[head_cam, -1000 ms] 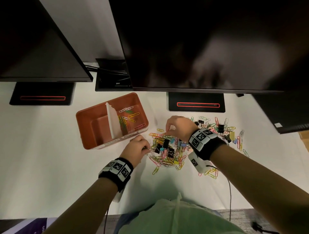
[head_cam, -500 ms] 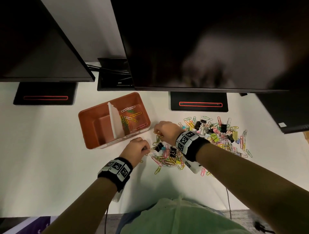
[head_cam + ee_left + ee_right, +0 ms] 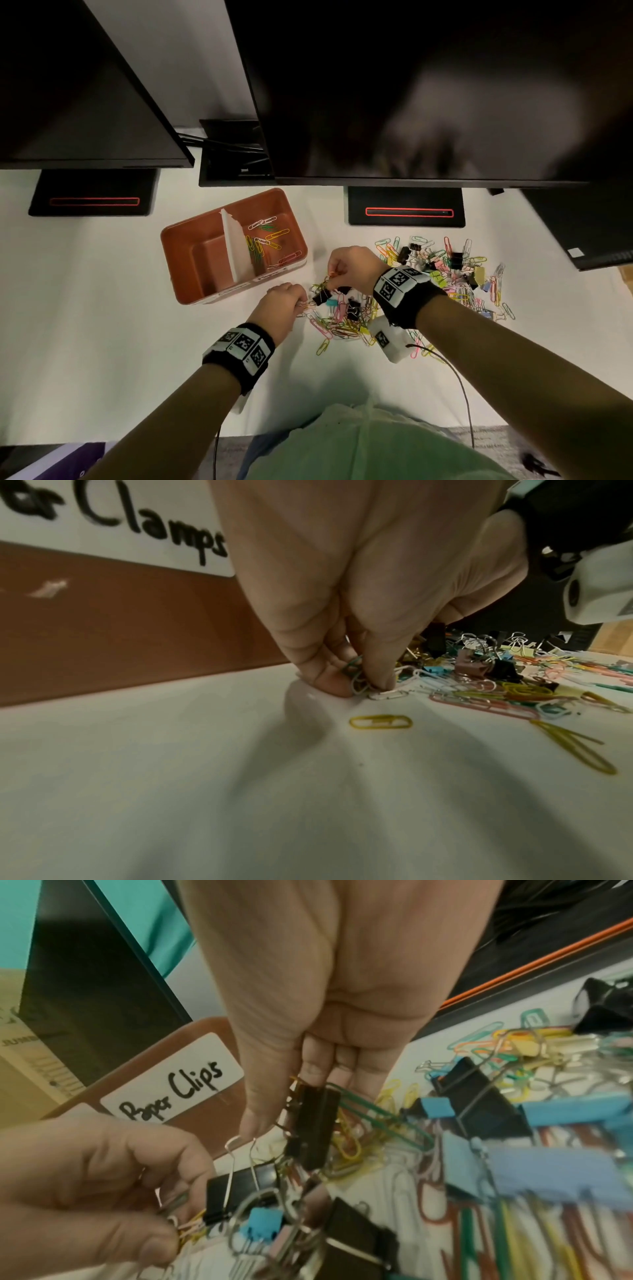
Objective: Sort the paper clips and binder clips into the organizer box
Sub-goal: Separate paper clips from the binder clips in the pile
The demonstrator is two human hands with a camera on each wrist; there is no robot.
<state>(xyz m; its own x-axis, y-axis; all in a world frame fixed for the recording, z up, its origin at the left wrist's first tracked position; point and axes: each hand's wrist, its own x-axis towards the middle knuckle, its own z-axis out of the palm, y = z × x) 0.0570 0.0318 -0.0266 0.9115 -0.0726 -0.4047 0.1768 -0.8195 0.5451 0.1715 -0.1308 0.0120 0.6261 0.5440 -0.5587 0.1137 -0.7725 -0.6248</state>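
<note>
1. Fingertips of the left hand pressed together on the white desk, pinching a few paper clips at the near-left edge of the clip pile; exact number in the pinch not readable.
2. Fingers of the right hand curled down, pinching a tangle at the pile's far-left edge: one black binder clip hanging with its long axis near vertical, plus a green paper clip slanting away toward the pile.
3. Both wrists bent downward, knuckles up, hands close together but apart, just right of the organizer box.
4. Brown box, long axis running left-right and slightly skewed, one white divider making two main compartments; roughly ten paper clips in the right one, labelled "Paper Clips".
5. Two loose yellow paper clips flat on the desk near the left hand.
6. Two red-lined monitor bases behind.
</note>
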